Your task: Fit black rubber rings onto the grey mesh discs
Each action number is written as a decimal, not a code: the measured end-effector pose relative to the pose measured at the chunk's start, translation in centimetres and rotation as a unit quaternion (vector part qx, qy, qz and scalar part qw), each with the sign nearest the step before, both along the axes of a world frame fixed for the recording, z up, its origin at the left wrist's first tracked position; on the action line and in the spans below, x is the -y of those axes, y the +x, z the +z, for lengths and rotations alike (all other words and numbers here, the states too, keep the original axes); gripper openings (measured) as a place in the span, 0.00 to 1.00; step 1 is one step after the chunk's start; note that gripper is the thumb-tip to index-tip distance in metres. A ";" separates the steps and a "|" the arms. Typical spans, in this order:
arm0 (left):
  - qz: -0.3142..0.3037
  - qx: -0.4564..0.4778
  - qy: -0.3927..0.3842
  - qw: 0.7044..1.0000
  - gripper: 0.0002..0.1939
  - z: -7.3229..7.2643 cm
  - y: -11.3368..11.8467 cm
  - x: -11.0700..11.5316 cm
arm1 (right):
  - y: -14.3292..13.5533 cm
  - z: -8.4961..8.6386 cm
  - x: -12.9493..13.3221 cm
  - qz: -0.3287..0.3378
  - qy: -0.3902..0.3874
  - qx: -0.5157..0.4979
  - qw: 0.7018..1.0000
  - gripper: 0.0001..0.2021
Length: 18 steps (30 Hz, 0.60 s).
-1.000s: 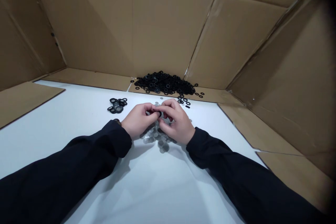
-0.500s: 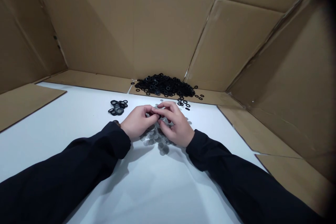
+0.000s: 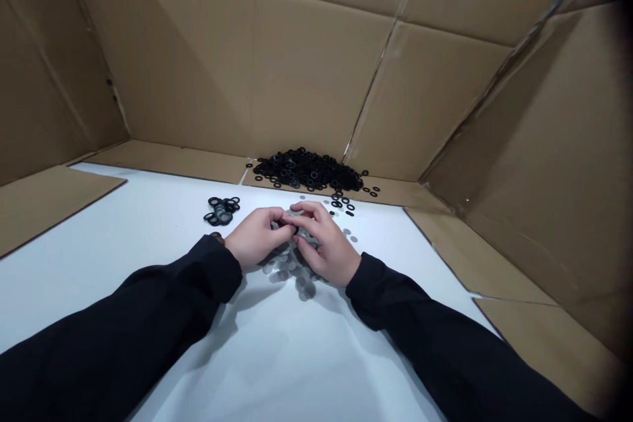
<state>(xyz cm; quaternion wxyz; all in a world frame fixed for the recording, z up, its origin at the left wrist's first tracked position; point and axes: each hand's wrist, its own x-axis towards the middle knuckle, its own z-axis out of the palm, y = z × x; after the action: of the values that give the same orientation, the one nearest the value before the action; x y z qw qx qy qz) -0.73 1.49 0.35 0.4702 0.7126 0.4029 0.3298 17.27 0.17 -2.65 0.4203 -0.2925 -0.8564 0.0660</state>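
My left hand (image 3: pixel 258 236) and my right hand (image 3: pixel 330 249) meet at the fingertips above a spread of thin translucent grey discs (image 3: pixel 306 289). Pinched between both sets of fingers is a small black ring (image 3: pixel 296 230), mostly covered by them. Whether a disc is held along with it I cannot tell. Left of my left hand lies a small cluster of black rings (image 3: pixel 221 216), some with grey discs in or over them.
A heap of black rings (image 3: pixel 309 170) lies at the back against the cardboard wall (image 3: pixel 306 72), with a few loose rings (image 3: pixel 350 207) at its front right. Cardboard strips (image 3: pixel 59 201) edge the white table surface (image 3: pixel 291 369).
The view has tilted slightly, so the whole scene sits a little lower. My hands stay together around the ring, with only small finger movements.
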 end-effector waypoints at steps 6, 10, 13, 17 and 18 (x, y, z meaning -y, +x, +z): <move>-0.020 0.012 -0.016 1.000 0.09 0.0 -0.1 -0.1 | -0.2 0.1 0.0 -0.042 -0.007 -0.018 0.999 0.18; -0.037 0.021 -0.039 0.998 0.11 0.4 -0.5 0.1 | -0.6 0.3 0.1 -0.045 -0.013 -0.025 0.999 0.12; -0.046 0.044 -0.093 0.994 0.12 0.5 -1.1 -0.1 | -0.9 0.5 0.4 -0.028 -0.054 -0.030 0.998 0.15; -0.075 0.042 -0.090 0.992 0.14 0.6 -1.9 -0.6 | -1.2 1.1 0.9 -0.004 -0.115 -0.043 0.992 0.15; -0.081 0.037 -0.086 0.992 0.14 0.7 -2.0 -0.7 | -1.2 1.3 0.9 0.004 -0.126 -0.042 0.991 0.15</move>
<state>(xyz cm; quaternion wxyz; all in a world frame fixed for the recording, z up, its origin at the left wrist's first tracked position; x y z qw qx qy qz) -2.75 2.17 1.03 0.5695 0.6873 0.3531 0.2805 16.07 -0.74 -1.38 0.4156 -0.3368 -0.8240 0.1867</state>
